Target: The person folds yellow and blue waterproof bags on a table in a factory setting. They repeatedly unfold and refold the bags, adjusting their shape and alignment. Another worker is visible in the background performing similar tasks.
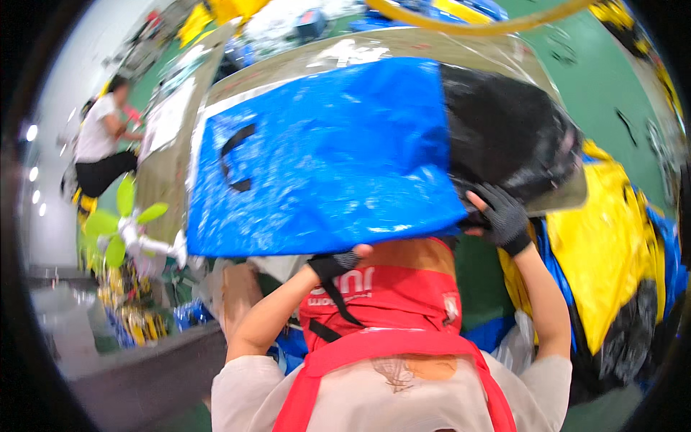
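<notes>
A large blue tarp-like bag [331, 158] lies flat across the table in front of me, glossy and slightly creased. A curved black strap handle [236, 158] sits near its left end. At its right edge is a crumpled black plastic piece [504, 133]; whether the two are joined I cannot tell. My left hand [338, 265], in a black fingerless glove, is closed on the bag's near edge, its other fingers hidden beneath. Gloved alike, my right hand [500, 216] pinches the near right corner, where blue meets black.
The brown table [165, 173] extends left and behind the bag. A fan with green blades [119, 219] stands at the left edge. Yellow and blue tarp material [608, 245] is heaped on my right. Farther left, another person [104, 133] works. A yellow hoop [482, 27] crosses overhead.
</notes>
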Motion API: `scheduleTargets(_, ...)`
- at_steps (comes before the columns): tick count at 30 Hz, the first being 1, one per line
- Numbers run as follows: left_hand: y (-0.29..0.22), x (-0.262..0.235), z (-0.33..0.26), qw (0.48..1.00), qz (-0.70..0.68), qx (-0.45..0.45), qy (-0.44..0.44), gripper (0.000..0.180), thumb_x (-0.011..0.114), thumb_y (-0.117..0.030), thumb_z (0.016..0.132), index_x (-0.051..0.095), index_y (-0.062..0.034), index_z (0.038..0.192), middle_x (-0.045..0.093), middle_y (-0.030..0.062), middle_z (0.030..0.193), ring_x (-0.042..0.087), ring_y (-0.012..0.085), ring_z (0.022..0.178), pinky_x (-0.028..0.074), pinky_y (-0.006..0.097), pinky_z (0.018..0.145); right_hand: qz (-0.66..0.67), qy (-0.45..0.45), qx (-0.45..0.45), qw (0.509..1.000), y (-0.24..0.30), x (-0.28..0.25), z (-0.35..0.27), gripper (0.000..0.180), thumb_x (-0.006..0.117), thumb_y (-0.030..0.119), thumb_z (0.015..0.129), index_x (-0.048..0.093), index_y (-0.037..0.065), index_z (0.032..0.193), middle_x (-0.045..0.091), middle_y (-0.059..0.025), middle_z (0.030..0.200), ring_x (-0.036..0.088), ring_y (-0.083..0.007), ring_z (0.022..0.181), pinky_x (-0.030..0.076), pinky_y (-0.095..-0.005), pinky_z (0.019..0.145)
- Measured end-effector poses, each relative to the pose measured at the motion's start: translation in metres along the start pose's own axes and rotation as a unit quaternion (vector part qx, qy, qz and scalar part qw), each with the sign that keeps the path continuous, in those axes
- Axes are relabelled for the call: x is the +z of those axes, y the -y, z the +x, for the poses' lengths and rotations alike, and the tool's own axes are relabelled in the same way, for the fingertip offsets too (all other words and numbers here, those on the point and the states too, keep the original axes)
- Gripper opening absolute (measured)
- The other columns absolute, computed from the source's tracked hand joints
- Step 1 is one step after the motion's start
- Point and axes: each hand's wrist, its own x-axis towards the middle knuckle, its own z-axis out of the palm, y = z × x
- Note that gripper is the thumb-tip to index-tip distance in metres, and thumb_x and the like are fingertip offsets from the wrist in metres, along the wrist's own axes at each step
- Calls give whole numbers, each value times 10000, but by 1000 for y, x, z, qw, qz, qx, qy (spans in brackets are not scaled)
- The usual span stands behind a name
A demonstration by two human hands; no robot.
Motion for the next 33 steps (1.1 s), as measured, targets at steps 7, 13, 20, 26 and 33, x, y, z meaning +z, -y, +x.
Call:
scheduleTargets(7, 71, -128, -124, 737, -466, 112, -477, 751, 533, -514, 904, 285, -28, 1419, 395, 132, 1412, 427, 276, 1255, 357, 438, 1055, -36, 17, 6, 999, 1, 8, -11, 613, 752, 199, 680, 559, 226, 1261, 570, -172, 1236, 540, -378, 1140, 407, -479, 989)
scheduleTargets(13, 172, -218, -136, 728, -90, -154, -662, 718, 467, -609, 886, 535, 43, 1180, 580, 229, 1173, 588, 346, 1016, 467, 426, 851, -30, 8, 43, 999, -15, 25, -24, 357, 649, 102, 790, 658, 208, 1130, 627, -139, 1157, 587, -346, 1073, 459, -439, 920)
scheduleTargets(20, 149, -233, -84, 689, 310, -357, -549, 579, 494, -554, 866, 680, -15, 963, 641, 256, 1002, 602, 432, 959, 471, 490, 828, -82, -43, 45, 995, 10, 4, -16, 375, 622, 90, 765, 660, 206, 1120, 640, -104, 944, 603, -322, 920, 471, -430, 855)
scheduleTargets(26, 158, -269, -100, 544, 358, -494, -576, 1068, 677, -684, 648, 296, -68, 1434, 377, 206, 1426, 383, 405, 1282, 289, 507, 1069, -87, -89, 17, 992, 20, 10, -11, 304, 604, 197, 734, 671, 239, 1027, 618, -72, 1050, 567, -304, 1013, 395, -520, 941)
scheduleTargets(33, -59, -176, 133, 720, 525, 267, -368, 658, 652, -391, 817, 429, -89, 1358, 350, 192, 1448, 238, 358, 1383, 114, 468, 1145, -65, -27, 51, 996, 15, 16, -22, 365, 618, 201, 694, 643, 214, 1058, 589, -97, 1226, 502, -326, 1195, 295, -586, 1035)
